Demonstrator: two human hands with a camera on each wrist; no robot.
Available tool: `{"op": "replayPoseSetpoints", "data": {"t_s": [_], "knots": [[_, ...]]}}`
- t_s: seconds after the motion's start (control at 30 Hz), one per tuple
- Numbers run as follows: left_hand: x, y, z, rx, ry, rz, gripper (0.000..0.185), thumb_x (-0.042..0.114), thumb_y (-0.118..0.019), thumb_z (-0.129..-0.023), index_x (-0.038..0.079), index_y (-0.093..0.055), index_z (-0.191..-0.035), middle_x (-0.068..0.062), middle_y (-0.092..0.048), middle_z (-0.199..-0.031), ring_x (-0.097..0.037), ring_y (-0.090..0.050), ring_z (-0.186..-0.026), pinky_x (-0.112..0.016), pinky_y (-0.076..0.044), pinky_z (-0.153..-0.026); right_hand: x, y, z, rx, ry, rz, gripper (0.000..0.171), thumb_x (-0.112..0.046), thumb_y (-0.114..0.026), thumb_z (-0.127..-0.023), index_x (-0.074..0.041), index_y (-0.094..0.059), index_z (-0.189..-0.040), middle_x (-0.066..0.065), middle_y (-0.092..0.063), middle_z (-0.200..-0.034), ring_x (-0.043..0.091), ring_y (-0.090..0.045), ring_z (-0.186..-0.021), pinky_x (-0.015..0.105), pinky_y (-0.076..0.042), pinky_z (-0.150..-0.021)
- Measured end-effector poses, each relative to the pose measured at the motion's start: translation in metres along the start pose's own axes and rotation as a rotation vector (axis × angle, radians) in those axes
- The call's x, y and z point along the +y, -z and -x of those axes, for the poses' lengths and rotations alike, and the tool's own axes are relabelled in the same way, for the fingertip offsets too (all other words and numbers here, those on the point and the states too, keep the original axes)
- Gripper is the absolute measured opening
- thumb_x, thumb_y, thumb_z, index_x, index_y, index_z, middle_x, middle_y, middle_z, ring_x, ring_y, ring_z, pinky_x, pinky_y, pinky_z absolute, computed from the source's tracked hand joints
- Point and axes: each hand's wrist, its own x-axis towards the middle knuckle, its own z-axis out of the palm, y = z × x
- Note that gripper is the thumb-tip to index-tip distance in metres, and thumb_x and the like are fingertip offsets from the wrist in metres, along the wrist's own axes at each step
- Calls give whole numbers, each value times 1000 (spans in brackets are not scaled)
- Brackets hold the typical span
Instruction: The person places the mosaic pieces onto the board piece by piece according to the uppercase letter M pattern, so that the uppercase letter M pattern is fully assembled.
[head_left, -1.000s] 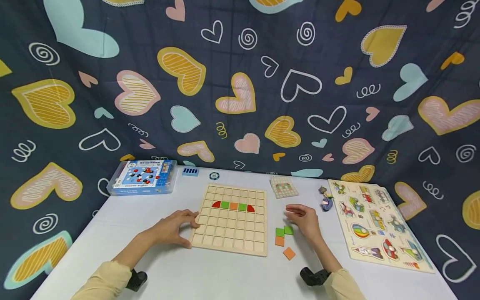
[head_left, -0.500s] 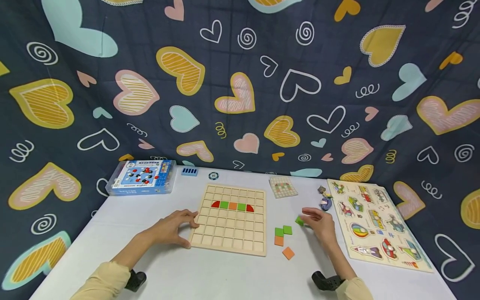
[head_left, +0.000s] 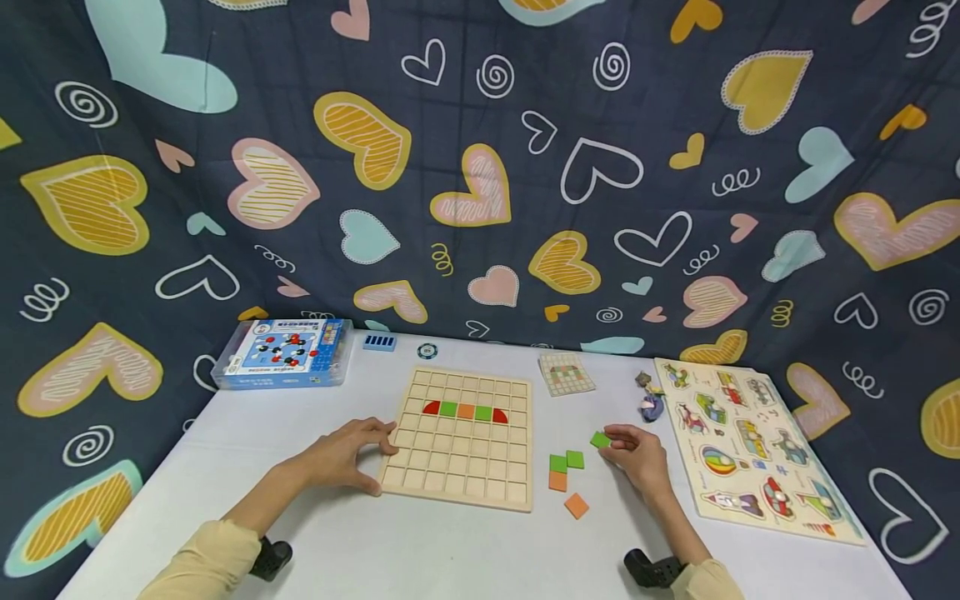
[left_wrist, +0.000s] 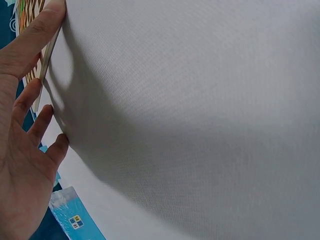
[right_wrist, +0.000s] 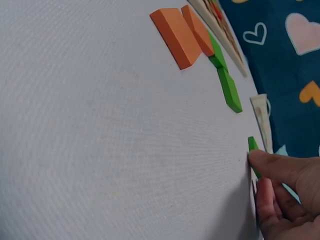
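A square wooden grid board (head_left: 463,467) lies on the white table. One of its rows holds red quarter-round, green and orange tiles (head_left: 466,412). My left hand (head_left: 345,454) is spread along the board's left edge, thumb at the near corner and fingertips touching the side. In the left wrist view the thumb (left_wrist: 37,30) lies against that edge. To the right of the board, my right hand (head_left: 639,457) pinches a green square tile (head_left: 600,439) between thumb and fingers, low over the table. Two green tiles (head_left: 574,459) and two orange tiles (head_left: 577,505) lie nearby.
A pattern card (head_left: 567,374) lies behind the tiles. A small figurine (head_left: 651,406) and a picture puzzle board (head_left: 757,454) are on the right. At the back left are a boxed molecule set (head_left: 283,356), a blue slotted piece (head_left: 380,342) and a round chip (head_left: 427,352).
My right hand has moved to the right, away from the loose tiles, and the green tile now shows at its fingertips. My left hand and the board have stayed put.
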Motion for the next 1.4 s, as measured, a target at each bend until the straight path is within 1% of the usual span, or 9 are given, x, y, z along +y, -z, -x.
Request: {"op": "replayPoseSetpoints", "data": {"t_s": [0.2,0.33,0.43,0.53,0.6,0.8,0.97,1.07,1.4], "knots": [[0,1,0,5,-16,-3,44,37,-86,-65,26,-68,-102,-13,-47,-142,-40,-43,-124,-63,-39,-94,2,-1,-1,36,30,-40,29,9,-73,-75,8,-68,-104,20,-71,-96,9,-64,-75,11,-48,-64],[0,1,0,8,-32,-12,46,38,-86,-65,23,-69,-105,-14,-47,-142,-40,-43,-123,-64,-41,-91,1,-1,-1,55,26,-72,28,10,-73,-76,9,-68,-103,21,-71,-94,5,-64,-73,10,-49,-64],[0,1,0,6,-39,-16,46,38,-86,-65,23,-68,-104,-15,-47,-142,-40,-44,-123,-63,-41,-91,1,0,-1,57,16,-93,27,10,-72,-77,10,-67,-104,23,-70,-97,8,-67,-75,10,-49,-65],[0,1,-1,5,-44,-17,45,38,-86,-65,24,-68,-104,-15,-47,-142,-40,-44,-122,-63,-41,-92,-1,1,-1,53,-1,-117,27,9,-71,-78,11,-66,-105,24,-69,-100,14,-70,-80,10,-49,-66],[-1,1,-2,3,-40,-19,45,39,-86,-65,24,-68,-104,-15,-47,-141,-40,-44,-122,-63,-41,-92,-2,2,-2,47,-17,-131,28,8,-71,-79,11,-66,-107,24,-69,-102,15,-70,-82,10,-49,-66],[-1,1,-1,-7,-31,-14,45,40,-86,-65,25,-68,-103,-14,-47,-142,-40,-45,-122,-64,-42,-90,-6,4,0,18,-61,-188,28,6,-69,-82,12,-64,-110,24,-68,-105,12,-69,-85,11,-50,-67],[-1,1,-1,-5,-28,-14,45,40,-85,-65,25,-68,-103,-14,-47,-142,-40,-44,-122,-65,-41,-89,-11,2,2,-7,-78,-247,30,7,-67,-84,13,-63,-112,25,-67,-108,9,-68,-85,14,-52,-68],[-1,2,0,-6,-28,-13,45,40,-85,-65,26,-68,-103,-14,-47,-142,-40,-44,-122,-64,-41,-89,-14,0,3,-21,-78,-254,30,6,-68,-84,12,-63,-112,24,-68,-106,5,-67,-82,14,-52,-68],[0,1,0,-9,-21,-9,45,41,-85,-65,25,-68,-103,-14,-47,-142,-40,-44,-123,-65,-41,-89,-24,-17,7,-37,-80,-255,28,8,-68,-82,10,-65,-110,22,-69,-103,13,-68,-85,17,-53,-70]]}}
